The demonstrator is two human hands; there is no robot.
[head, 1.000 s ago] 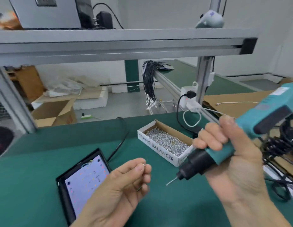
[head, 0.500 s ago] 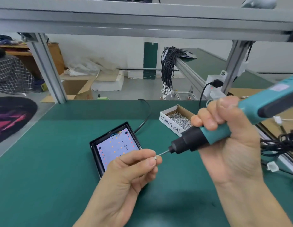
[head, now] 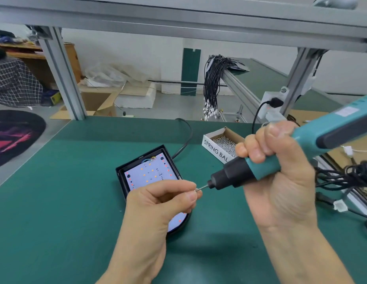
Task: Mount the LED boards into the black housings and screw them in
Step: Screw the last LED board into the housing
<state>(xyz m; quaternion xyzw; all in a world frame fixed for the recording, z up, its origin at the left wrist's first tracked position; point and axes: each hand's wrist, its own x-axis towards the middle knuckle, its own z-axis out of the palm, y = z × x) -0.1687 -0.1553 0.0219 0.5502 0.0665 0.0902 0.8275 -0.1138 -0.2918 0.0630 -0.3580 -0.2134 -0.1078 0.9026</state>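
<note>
1. Green mat (head: 65,201) covers the work table, and I look down at it past both hands.
2. My right hand (head: 281,181) is wrapped tight around the teal screwdriver (head: 301,148). The fingers curl over the top of the handle.
3. That tool has a black nose, and a thin metal bit (head: 202,187) sticks out of it. It points down and to the left.
4. My left hand (head: 158,203) pinches something tiny between the thumb and the first finger, right at the tip of the bit. I think it is a screw, but it is too small for me to be sure.
5. Both hands are up in the air above the mat, close together.
6. Under my left hand lies the black housing (head: 122,181), flat on the mat. The white LED board (head: 151,173) sits inside it. I see little red and orange dots on the board. My hand hides the near part of it.
7. A black cable (head: 186,138) runs from the back of the housing across the mat.
8. A small cardboard box (head: 214,144) full of shiny screws (head: 224,142) stands behind the tool, near the right hand. It has letters on its white side.
9. Farther back, a bunch of black wires (head: 213,83) hangs over a metal rail (head: 240,87).
10. More dark cords (head: 346,177) lie in a tangle on the far right.
</note>
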